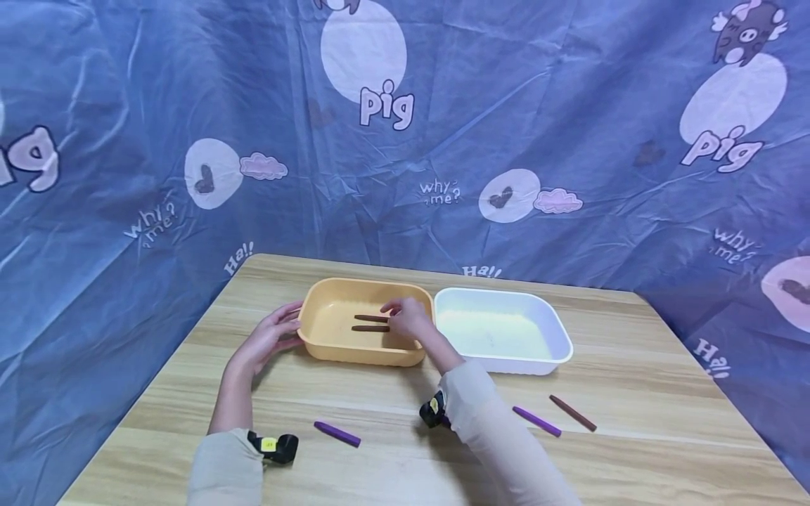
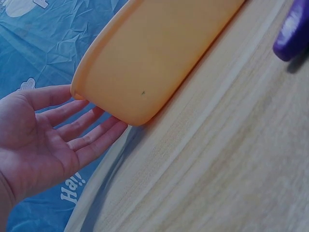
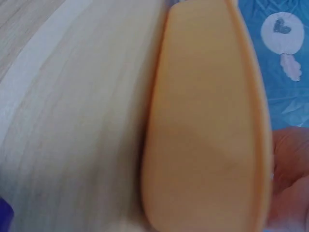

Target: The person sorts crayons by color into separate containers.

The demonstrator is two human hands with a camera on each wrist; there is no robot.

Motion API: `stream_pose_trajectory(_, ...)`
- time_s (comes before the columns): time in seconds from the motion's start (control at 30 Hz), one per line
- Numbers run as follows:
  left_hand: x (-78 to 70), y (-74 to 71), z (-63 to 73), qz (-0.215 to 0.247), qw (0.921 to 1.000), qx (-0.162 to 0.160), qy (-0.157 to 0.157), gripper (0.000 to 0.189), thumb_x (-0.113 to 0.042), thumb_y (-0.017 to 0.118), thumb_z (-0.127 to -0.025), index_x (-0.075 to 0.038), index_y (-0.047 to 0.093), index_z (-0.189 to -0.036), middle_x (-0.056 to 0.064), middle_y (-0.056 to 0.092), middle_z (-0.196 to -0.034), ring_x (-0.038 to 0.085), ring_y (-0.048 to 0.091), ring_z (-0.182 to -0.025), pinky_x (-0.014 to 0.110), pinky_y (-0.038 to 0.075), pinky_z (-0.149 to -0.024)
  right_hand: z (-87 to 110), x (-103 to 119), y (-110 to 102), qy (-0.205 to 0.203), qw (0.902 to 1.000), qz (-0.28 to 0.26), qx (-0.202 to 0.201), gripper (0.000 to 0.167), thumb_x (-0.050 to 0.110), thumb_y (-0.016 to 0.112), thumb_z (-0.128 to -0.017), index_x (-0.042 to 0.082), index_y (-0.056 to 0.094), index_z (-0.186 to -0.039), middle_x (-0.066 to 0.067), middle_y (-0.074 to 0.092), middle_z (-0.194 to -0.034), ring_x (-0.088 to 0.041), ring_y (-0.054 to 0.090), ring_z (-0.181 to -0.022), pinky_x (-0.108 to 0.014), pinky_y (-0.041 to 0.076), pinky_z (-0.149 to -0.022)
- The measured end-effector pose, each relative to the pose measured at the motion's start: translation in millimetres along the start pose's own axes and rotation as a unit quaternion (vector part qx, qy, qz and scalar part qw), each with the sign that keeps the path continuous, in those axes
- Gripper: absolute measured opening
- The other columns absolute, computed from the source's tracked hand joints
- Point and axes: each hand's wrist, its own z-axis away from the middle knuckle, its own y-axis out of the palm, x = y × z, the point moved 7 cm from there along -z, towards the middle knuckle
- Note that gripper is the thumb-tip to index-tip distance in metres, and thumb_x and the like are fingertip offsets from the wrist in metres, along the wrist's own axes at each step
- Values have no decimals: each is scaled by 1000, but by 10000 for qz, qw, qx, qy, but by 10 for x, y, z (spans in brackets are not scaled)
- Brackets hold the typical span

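Observation:
My left hand (image 1: 268, 337) rests against the left end of an orange plastic tray (image 1: 361, 355), its fingers (image 2: 94, 140) stretched along the outer wall and the thumb at the rim. Over the tray's right half reaches my right hand (image 1: 410, 320), palm down. Inside lie two brown crayon-like sticks (image 1: 370, 328), side by side, their right ends covered by that hand. The right wrist view shows mostly the tray's outer wall (image 3: 203, 116), with part of the right hand (image 3: 292, 179) behind the rim. I cannot tell whether its fingers pinch a stick.
A white tray (image 1: 503, 365) stands right beside the orange one. On the wooden table (image 1: 633, 365) lie a purple stick (image 1: 337, 433) at the front left, and another purple stick (image 1: 536, 421) and a brown stick (image 1: 572, 412) at the right. A blue patterned curtain (image 1: 443, 140) hangs behind.

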Motion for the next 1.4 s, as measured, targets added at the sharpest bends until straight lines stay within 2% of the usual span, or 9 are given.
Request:
stream_pose_trajectory(0.17,6,-4,1,-13,10000,-10,-11,54,-2,38,-96,5,14,-143,27,19,-145,42,28,-126,44,38,-94,94,127,-133,-448,9987,-207,-103,26,-5,60,-75,3,70,-97,-12,67,-86,-20,62,-79,-28,48,-71)
stream_pose_trajectory(0.37,9,-3,-1,-59,10000,-3,-24,54,-3,38,-96,5,14,-143,26,19,-145,42,28,-126,44,38,-94,212,187,-264,-697,9951,-676,-189,23,-5,61,-78,1,69,-98,-17,65,-92,-21,60,-77,-28,49,-70)
stream_pose_trajectory(0.53,9,1,-9,-52,10000,5,-12,54,-3,38,-96,5,13,-144,26,19,-145,41,28,-126,44,38,-95,355,173,-369,-802,9915,-947,-398,22,-5,63,-78,2,69,-97,-13,66,-90,-19,60,-78,-28,49,-67)
stream_pose_trajectory(0.77,18,6,-9,-82,10000,-19,-15,54,-3,38,-96,5,14,-143,26,19,-145,42,29,-126,44,38,-95,661,136,-576,-995,9862,-1141,-664,23,-7,64,-78,2,69,-98,-8,64,-89,-22,61,-80,-31,50,-70)
stream_pose_trajectory(1.1,7,-1,19,-103,9999,-85,-23,54,-3,39,-96,5,14,-143,26,20,-145,40,31,-125,43,39,-94,1070,-101,-992,-1068,9813,-1190,-1070,23,-8,64,-79,-1,68,-101,-14,62,-93,-25,60,-85,-36,50,-77)
stream_pose_trajectory(1.4,-7,10,17,-155,9999,-71,0,54,-4,39,-96,5,14,-143,27,19,-145,41,30,-125,43,39,-94,1471,-430,-1312,-980,9804,-774,-1525,23,-7,64,-80,0,68,-101,-12,63,-94,-17,59,-82,-28,50,-73)
